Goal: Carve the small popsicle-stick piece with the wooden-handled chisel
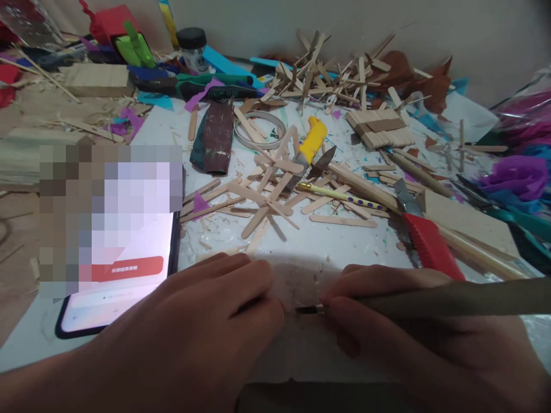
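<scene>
My left hand (215, 321) is closed low on the white work surface (310, 252), fingers curled and pressed together. Whatever they pinch, if anything, is hidden. Close to its right, my right hand (408, 332) grips a carving tool (451, 298) with a thick olive-brown handle. The tool's small dark metal tip points left, just short of my left fingertips. Loose craft sticks (267, 201) lie crisscrossed beyond both hands, with a pale dotted pencil (344, 197) among them. Nearest my right hand is a red-handled cutter (433, 246).
A lit phone (129, 292) lies by my left forearm, partly pixelated. Behind the sticks are a yellow-handled blade (314, 140), a tape ring (260, 131) and brown sandpaper (218, 137). A wooden block (469, 221) and teal-handled scissors (512, 221) lie right.
</scene>
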A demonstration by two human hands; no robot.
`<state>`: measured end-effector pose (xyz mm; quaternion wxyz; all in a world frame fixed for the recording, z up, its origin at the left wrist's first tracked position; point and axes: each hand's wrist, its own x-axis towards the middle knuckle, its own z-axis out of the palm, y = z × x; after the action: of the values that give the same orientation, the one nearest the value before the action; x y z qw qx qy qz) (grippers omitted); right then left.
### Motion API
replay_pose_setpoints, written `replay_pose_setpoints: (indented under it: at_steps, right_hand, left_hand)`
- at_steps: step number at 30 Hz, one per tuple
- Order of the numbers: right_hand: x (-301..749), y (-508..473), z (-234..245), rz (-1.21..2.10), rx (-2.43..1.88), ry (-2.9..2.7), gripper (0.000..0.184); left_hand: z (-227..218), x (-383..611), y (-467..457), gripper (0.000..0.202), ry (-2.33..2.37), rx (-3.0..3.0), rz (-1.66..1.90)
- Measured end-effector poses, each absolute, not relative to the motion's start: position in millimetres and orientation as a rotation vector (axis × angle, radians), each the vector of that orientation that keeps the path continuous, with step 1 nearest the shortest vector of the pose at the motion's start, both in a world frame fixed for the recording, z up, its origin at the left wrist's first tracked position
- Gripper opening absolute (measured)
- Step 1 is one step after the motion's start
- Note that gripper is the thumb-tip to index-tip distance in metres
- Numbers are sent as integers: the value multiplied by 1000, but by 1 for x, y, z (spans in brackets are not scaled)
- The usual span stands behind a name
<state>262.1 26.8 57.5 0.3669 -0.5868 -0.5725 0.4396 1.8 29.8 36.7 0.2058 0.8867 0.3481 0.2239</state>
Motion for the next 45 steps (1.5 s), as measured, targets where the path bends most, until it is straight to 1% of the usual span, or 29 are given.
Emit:
replay_pose_setpoints:
  at_steps: [2, 4, 5, 8, 10, 13, 15, 16, 18, 19, 24, 28, 29, 31, 34, 37, 39, 41, 45]
  right_hand:
    - [264, 28, 57, 1157, -1444, -1497, 17]
    - [264, 28, 56, 1179, -1406, -1499, 20]
    - [264, 29, 56, 1182, -1394, -1500, 22]
    - [262, 29, 55, 1184, -1359, -1500, 29]
    - [262, 29, 54, 1189, -1365, -1511, 25]
    - [263, 28, 55, 1164, -1437, -1513, 15]
    - [264, 28, 58, 1172, -1498, -1579, 11]
    - [264, 29, 60, 1187, -1531, -1633, 16]
    - [264, 30, 64, 1239, -1594, -1688, 32]
    - [263, 31, 66, 1275, -1618, -1659, 36]
    - [260, 35, 71, 1478, -1658, -1331, 31]
    - [258, 32, 69, 1376, -1686, -1332, 43]
    - [257, 30, 68, 1348, -1687, -1341, 43]
    - [256, 26, 66, 1302, -1673, -1350, 35]
    - [257, 23, 63, 1213, -1627, -1436, 23]
    - [260, 23, 59, 1116, -1531, -1547, 15]
    - [260, 23, 57, 1112, -1481, -1566, 13]
    - [259, 22, 56, 1151, -1498, -1548, 13]
    - [254, 23, 60, 1319, -1605, -1380, 24]
  left_hand:
    - [33, 1, 30, 23, 959, 2513, 682]
    - [33, 1, 29, 17, 964, 2516, 637]
    - [33, 2, 28, 17, 983, 2498, 588]
    - [38, 4, 25, 25, 1046, 2437, 493]
    - [41, 6, 23, 25, 1071, 2421, 475]
    - [42, 6, 23, 16, 1076, 2408, 432]
    - [41, 5, 24, 21, 1058, 2393, 407]
    - [41, 4, 24, 23, 1044, 2381, 398]
    - [40, 2, 26, 28, 1027, 2355, 391]
    - [40, 1, 27, 30, 1026, 2347, 393]
    - [42, 1, 30, 27, 991, 2351, 433]
    - [41, 2, 31, 31, 986, 2365, 485]
    - [41, 2, 32, 31, 975, 2357, 511]
    - [40, 2, 32, 31, 956, 2341, 525]
    - [41, 2, 30, 21, 965, 2341, 442]
    - [43, 3, 27, 12, 1005, 2378, 402]
    - [43, 4, 26, 11, 1029, 2397, 406]
    - [42, 4, 27, 15, 1021, 2383, 413]
    - [38, 2, 30, 25, 977, 2329, 467]
